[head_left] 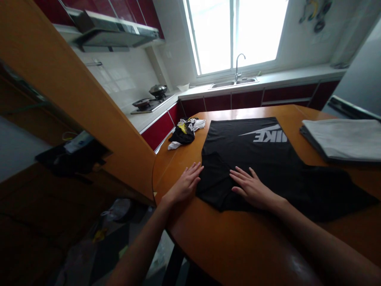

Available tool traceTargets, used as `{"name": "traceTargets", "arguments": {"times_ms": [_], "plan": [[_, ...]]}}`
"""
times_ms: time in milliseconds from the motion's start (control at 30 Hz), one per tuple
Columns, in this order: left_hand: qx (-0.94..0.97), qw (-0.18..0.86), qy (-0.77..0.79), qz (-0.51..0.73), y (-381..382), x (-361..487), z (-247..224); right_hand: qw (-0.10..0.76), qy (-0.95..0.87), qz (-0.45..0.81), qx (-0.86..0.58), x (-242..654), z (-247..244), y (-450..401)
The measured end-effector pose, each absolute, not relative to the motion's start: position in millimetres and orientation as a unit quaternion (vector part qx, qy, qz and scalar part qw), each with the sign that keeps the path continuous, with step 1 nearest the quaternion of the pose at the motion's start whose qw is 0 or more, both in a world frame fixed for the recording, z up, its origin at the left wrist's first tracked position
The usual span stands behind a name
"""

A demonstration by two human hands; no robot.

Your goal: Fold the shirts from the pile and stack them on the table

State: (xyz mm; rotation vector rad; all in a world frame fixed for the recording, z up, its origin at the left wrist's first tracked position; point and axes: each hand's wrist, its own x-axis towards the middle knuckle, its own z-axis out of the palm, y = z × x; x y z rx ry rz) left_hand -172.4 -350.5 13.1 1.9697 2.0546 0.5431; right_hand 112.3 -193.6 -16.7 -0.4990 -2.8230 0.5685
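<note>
A black shirt with grey lettering lies spread on the wooden table. Its near left part, by the sleeve, is folded inward, and the other sleeve stretches out to the right. My left hand is at the left edge of the shirt, fingers extended, fingertips at the cloth. Flat on the black cloth rests my right hand, its fingers spread, just right of the folded part. Neither hand grips anything.
A crumpled black, white and yellow garment lies at the table's far left. Folded grey cloth sits at the right. Beyond are a counter with a sink and a stove with pans. An orange wooden post stands left.
</note>
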Motion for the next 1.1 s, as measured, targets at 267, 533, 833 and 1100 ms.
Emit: {"name": "traceTargets", "arguments": {"times_ms": [267,533,833,1100], "plan": [[0.713,0.122,0.682,0.111,-339.5,-174.4,2.4,0.105,-0.960,0.196,-0.170,112.8,-16.0,-195.6],[0.661,0.049,0.709,0.240,-303.2,-193.9,26.8,0.171,-0.955,0.169,-0.176,114.1,-12.6,-189.8],[0.677,0.075,0.720,0.133,-260.2,-169.9,-10.7,0.212,-0.943,0.140,-0.215,122.3,-9.6,-181.1],[0.686,0.038,0.705,0.174,-253.0,-160.1,19.0,0.291,-0.907,0.144,-0.267,142.7,8.8,-159.5]]}}
